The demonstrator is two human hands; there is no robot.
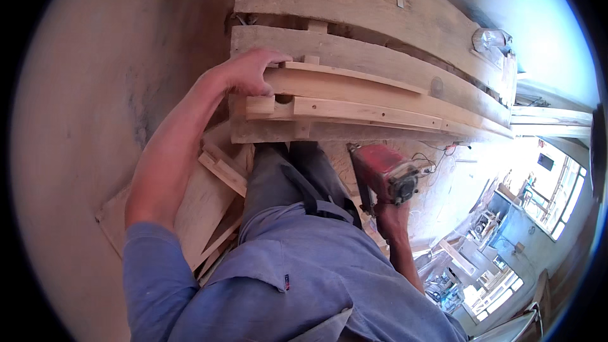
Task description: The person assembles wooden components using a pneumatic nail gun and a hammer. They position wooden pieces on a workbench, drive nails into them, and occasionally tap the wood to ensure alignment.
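Note:
My left hand [250,71] reaches across the left end of a pale wooden board [348,85] lying on the bench. Its fingers are at the far edge and its thumb at the near one, gripping the end between them. A thin strip [361,76] runs along the board's far side. In front lies a narrow rail [348,110] with several dark holes, and a small wood block [259,106] sits by my thumb. Low on the right, my right hand [391,218] is closed around a red and black nail gun [382,168], held off the bench's near edge.
The plank workbench [354,44] has long gaps between its boards. A clear plastic bag [492,39] rests at its far right. Wood offcuts [223,171] and panels lean beside my left leg. Thin cables [430,161] hang past the nail gun. A cluttered worktop [453,266] stands near windows.

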